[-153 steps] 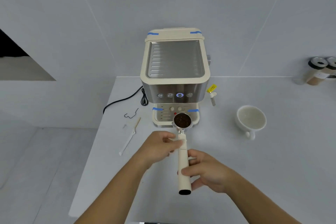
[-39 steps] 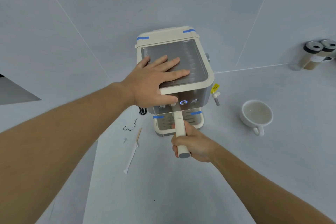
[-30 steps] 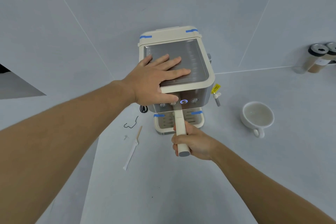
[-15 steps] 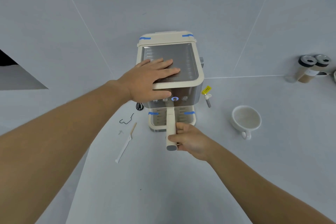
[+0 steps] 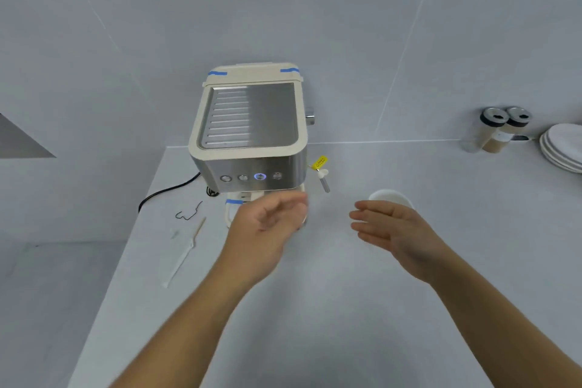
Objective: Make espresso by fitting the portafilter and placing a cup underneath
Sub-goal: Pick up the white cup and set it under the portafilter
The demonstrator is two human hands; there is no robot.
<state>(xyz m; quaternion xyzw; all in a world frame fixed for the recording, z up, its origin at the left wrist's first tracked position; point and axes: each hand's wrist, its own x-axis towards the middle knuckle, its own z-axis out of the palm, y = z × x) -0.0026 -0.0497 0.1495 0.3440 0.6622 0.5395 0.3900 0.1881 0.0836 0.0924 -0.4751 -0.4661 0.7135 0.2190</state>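
Neither grip is holding anything: right hand (image 5: 395, 225) is hovering spread beside the cup (image 5: 390, 197), left hand (image 5: 267, 224) is hanging loosely curled before the espresso machine (image 5: 252, 129). Advisably, take the cup by its rim and centre it under the machine's spouts.

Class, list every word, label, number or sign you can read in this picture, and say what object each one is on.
No text here can be read with certainty.
Yellow tag by the steam wand: dark print, too small and blurred to read.
Four round buttons on the espresso machine: icons blurred; one glows blue.
Blue tape strips: blank.
Two jars: labels unreadable.
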